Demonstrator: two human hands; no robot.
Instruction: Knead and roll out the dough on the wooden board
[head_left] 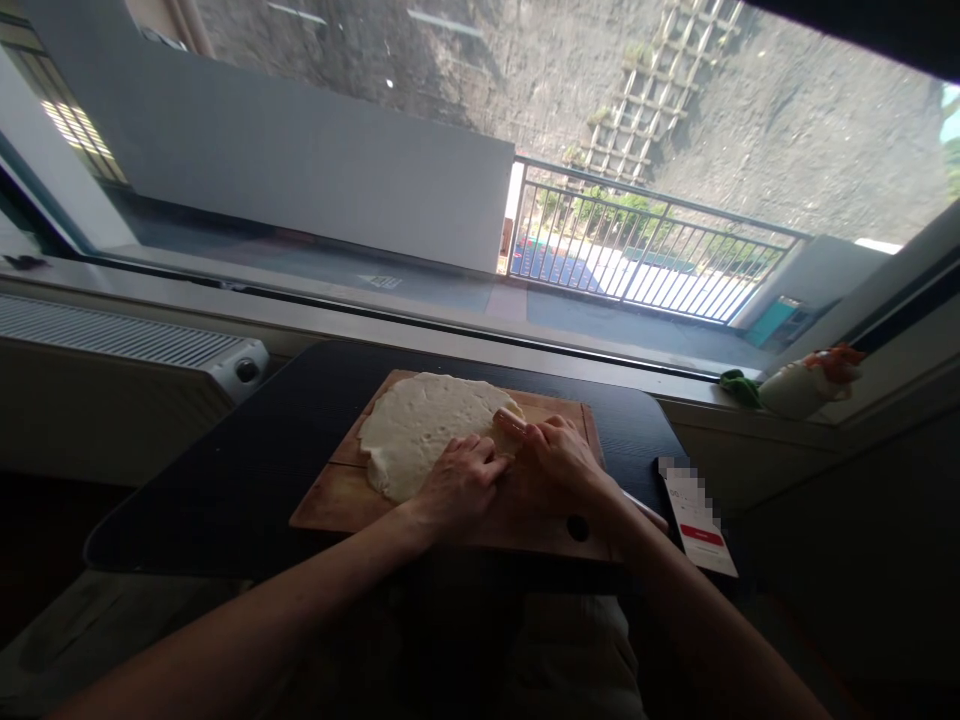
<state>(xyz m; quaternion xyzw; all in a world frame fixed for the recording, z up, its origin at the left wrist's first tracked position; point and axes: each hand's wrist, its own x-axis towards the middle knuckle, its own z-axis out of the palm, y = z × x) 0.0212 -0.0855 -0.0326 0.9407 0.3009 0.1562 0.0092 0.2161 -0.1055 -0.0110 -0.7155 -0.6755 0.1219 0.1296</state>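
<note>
A broad, flattened sheet of dough (420,425) with an uneven edge lies on a wooden cutting board (330,505). My left hand (463,475) is at the near right edge of the dough, fingers curled down and closed on it; the fingertips are partly hidden. Just to its right, my right hand (559,450) wraps round a smooth, shiny rolling pin (510,422). One end of the pin sticks out past my fingers over the dough's right edge. Its other end shows beyond my right wrist, slanting toward the table's right side.
The board sits on a dark table (232,470). At the table's right edge lies a phone (701,535) with its screen lit. A radiator (127,345) stands at the left. On the windowsill are a pale jug-shaped pot (795,390) and a green cloth-like item (740,388).
</note>
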